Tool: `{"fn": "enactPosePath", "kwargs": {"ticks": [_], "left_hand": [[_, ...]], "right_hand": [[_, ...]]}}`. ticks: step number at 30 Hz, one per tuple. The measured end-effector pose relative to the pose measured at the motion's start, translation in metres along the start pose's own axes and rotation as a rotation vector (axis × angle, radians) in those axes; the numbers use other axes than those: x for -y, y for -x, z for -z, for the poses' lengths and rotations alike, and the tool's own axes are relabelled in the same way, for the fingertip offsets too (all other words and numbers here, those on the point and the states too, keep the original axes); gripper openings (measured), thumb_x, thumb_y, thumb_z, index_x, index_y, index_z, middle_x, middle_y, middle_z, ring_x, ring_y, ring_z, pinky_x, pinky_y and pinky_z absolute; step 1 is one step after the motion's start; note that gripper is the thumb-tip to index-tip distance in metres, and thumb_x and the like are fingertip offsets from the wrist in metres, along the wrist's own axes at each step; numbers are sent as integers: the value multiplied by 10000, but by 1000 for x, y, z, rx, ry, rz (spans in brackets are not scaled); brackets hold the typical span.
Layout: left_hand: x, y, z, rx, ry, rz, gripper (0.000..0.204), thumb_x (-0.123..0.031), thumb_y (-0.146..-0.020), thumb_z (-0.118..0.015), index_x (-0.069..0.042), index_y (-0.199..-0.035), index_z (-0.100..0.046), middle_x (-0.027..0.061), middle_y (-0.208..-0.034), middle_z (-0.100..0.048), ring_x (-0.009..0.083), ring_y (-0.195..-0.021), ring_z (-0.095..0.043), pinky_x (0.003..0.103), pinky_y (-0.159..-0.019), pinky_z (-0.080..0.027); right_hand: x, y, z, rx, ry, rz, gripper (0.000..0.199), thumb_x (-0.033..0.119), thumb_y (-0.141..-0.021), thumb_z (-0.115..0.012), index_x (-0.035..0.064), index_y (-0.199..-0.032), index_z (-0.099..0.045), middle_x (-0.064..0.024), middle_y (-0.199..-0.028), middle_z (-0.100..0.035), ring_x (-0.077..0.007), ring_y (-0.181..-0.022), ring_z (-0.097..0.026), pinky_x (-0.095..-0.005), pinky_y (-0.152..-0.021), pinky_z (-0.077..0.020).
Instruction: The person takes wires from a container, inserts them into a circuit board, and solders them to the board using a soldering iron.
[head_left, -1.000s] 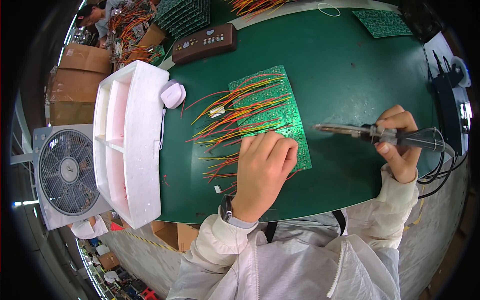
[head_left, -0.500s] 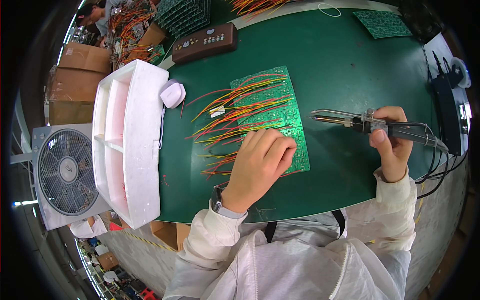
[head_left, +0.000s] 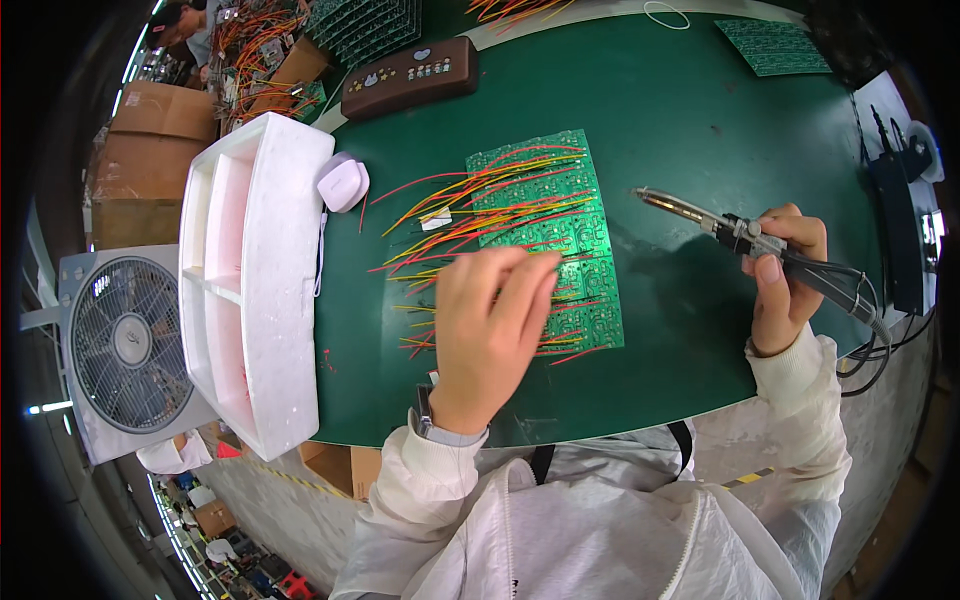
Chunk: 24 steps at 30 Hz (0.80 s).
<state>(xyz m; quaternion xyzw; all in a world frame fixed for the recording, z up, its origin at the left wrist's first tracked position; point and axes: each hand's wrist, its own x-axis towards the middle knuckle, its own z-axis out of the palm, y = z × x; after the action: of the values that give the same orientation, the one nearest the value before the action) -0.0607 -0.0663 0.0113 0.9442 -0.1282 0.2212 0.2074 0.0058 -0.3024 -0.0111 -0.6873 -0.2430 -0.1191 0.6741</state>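
My left hand [head_left: 490,335] hovers over the lower part of a green circuit board panel [head_left: 590,240], its fingers bent together in a pinch and slightly blurred. Whatever lies between its fingertips is hidden. Red, yellow and black wires [head_left: 480,205] lie in rows across the panel, their loose ends reaching left onto the table. My right hand [head_left: 785,285] grips a soldering iron [head_left: 740,235] with a metal clamp and thin tube along it. The iron's tip points up and left, off the panel's right edge and apart from it.
A white foam box [head_left: 285,290] with compartments stands at left, beside a small pale lilac case [head_left: 343,185]. A brown pencil case [head_left: 410,78] lies at the back. Another board panel [head_left: 775,47] is at far right, near a dark soldering station [head_left: 900,220] with cables. A fan [head_left: 130,340] stands left.
My left hand has shifted left, uncovering more of the panel's lower part. The soldering iron has tilted, so its tip sits higher and farther back.
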Motion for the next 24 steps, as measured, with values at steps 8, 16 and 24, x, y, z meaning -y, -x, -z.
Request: {"fn": "enactPosePath", "kwargs": {"ticks": [8,16,24], "left_hand": [[11,-3,1,0,-113,18,150,-57,-692,-634,-70,-825,-566,23,-868,-521,197,-777,-487,327,-730,-342],[11,0,-12,-34,52,-20,144,-25,-715,-584,-43,-839,-512,82,-929,-541,263,-861,-510,353,-747,-379],[17,-26,-18,-59,5,-186,168,-48,-705,-602,-45,-832,-491,59,-894,-542,234,-842,-517,357,-768,-380]], "right_hand": [[-4,-1,-5,-67,84,-26,192,92,-796,-540,-13,-932,-454,-48,-743,-459,-92,-666,-391,-219,-631,-321],[-9,-4,-4,-205,92,-50,178,82,-815,-534,8,-967,-478,-29,-841,-456,-84,-718,-426,-204,-678,-351],[-3,-9,-5,-353,75,-3,207,72,-826,-539,11,-1019,-494,-16,-840,-497,-50,-685,-426,-176,-610,-346]]}}
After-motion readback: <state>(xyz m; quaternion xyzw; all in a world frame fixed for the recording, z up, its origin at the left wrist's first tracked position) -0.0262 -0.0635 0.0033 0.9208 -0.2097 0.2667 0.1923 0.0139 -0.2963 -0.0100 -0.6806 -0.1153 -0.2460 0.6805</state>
